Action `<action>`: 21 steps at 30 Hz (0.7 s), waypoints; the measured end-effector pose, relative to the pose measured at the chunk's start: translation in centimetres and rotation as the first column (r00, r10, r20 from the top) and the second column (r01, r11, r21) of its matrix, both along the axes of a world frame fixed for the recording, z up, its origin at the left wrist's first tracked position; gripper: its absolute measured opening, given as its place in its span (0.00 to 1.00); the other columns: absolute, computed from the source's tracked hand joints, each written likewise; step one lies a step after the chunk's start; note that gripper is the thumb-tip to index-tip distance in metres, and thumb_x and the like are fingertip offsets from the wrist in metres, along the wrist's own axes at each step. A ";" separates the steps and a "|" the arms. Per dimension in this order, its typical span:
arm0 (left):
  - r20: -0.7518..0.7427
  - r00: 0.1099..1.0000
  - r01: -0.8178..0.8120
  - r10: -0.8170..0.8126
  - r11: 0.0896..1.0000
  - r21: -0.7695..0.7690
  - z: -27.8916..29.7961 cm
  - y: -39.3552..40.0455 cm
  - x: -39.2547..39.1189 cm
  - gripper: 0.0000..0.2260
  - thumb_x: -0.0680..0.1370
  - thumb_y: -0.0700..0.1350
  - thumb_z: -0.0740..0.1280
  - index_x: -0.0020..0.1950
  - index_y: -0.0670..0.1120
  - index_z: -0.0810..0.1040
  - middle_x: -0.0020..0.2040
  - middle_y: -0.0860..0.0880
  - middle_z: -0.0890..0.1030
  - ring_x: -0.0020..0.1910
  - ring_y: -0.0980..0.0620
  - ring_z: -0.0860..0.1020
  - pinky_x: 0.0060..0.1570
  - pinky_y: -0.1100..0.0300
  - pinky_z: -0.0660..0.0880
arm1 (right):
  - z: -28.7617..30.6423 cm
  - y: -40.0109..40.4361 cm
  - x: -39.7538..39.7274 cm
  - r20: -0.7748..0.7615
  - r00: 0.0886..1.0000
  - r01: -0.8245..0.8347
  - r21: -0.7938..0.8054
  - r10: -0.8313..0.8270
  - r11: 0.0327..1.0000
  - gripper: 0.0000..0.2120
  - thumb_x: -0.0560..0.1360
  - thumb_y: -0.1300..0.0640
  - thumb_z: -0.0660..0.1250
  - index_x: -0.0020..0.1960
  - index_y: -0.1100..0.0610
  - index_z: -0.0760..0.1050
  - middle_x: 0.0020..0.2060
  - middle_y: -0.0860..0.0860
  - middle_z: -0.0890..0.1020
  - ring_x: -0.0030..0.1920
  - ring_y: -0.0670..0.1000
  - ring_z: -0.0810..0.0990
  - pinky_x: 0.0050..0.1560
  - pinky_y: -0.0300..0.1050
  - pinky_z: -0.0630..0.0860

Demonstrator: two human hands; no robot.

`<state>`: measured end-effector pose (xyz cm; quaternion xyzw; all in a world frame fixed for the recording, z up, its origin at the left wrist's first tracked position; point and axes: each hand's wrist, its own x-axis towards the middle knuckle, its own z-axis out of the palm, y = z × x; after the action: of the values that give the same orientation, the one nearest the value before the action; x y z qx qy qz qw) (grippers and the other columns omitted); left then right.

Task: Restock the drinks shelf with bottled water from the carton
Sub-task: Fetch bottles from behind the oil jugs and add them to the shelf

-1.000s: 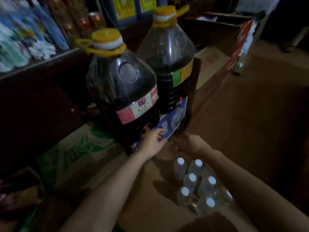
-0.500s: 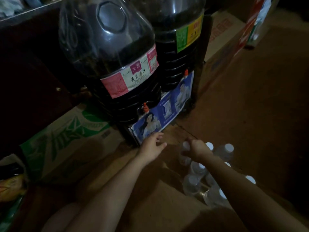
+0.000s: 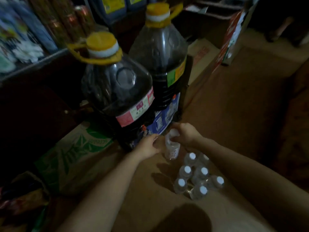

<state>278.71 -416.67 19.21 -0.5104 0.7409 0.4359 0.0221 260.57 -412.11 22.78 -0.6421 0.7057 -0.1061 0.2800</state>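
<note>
Water bottle (image 3: 171,149) now lifted, pinched by right hand (image 3: 184,134); left hand (image 3: 148,144) relaxed, dark jugs (image 3: 117,91) close behind.

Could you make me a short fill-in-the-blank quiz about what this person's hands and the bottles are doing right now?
1. The right hand grips a water bottle near its ____ cap.
2. The left hand holds ____.
3. The two big jugs have ____ caps.
4. The bottles left in the carton stand ____.

Missing words: white; nothing; yellow; upright
</note>
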 end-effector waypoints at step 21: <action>-0.489 0.806 -0.337 0.334 0.938 0.085 53.9 -6.8 14.4 0.25 0.68 0.35 0.75 0.62 0.48 0.73 0.56 0.50 0.79 0.57 0.50 0.76 0.51 0.57 0.73 | 56.3 -11.1 17.4 0.322 0.939 -0.019 -0.304 0.121 0.952 0.18 0.64 0.60 0.79 0.47 0.53 0.73 0.44 0.51 0.82 0.47 0.53 0.80 0.49 0.52 0.77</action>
<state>293.06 -423.43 73.13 -0.5040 0.6210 0.5467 -0.2477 277.93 -423.23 79.03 -0.6741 0.6000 -0.3087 0.3005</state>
